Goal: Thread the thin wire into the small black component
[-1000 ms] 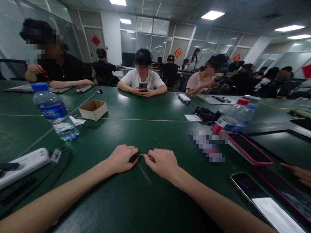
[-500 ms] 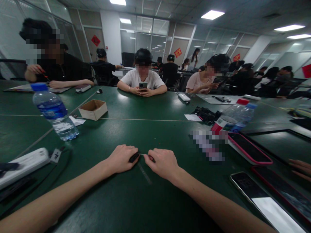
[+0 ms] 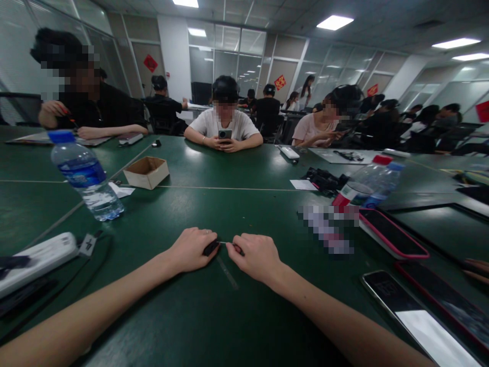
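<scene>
My left hand rests on the green table, closed around a small black object whose kind I cannot make out. Opposite it, my right hand pinches a thin metal-shafted tool. A dark end of it shows under the right fingers. The bare shaft spans the short gap between both hands and meets the black object, though the exact contact is hidden by my fingers. Below the gap, a clear strip lies flat on the table.
On the left are a water bottle, an open box and a white power strip with cables. Phones, bottles and a black tray lie right. A co-worker's hand shows there. People sit opposite.
My hands, the black object and the tool look unmoved. The co-worker's hand at the right edge has drawn a little outward and down. Far behind, a seated person's hand has risen.
</scene>
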`<state>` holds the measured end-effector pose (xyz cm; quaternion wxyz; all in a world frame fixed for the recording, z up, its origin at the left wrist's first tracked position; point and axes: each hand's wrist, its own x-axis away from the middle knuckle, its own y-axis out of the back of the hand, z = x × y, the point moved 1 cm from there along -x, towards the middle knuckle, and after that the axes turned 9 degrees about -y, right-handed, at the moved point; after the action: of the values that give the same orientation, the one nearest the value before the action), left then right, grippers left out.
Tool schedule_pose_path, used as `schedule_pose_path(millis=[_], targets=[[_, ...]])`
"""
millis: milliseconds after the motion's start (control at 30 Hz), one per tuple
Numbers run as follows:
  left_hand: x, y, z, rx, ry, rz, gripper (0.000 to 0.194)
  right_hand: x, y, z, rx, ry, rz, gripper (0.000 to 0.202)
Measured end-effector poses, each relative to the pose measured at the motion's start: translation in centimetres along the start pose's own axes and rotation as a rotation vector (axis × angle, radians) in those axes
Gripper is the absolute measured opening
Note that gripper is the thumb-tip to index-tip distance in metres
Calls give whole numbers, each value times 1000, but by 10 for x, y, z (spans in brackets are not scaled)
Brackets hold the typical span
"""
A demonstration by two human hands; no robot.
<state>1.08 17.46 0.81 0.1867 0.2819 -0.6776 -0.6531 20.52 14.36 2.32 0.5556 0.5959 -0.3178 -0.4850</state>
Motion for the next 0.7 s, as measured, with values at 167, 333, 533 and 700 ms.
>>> schedule_pose_path(millis=[167, 333, 533, 700], targets=[[0, 3, -2, -11, 2, 7, 27, -1, 0, 0, 23, -5, 0, 47], [0, 3, -2, -5, -4, 10, 26, 0, 0, 0, 13, 0, 4, 51], [0, 0, 0, -7, -22, 7, 24, 0, -2, -2, -35, 17, -15, 49], [0, 1, 0, -7, -15, -1, 22, 0, -5, -3, -79, 100, -29, 46]])
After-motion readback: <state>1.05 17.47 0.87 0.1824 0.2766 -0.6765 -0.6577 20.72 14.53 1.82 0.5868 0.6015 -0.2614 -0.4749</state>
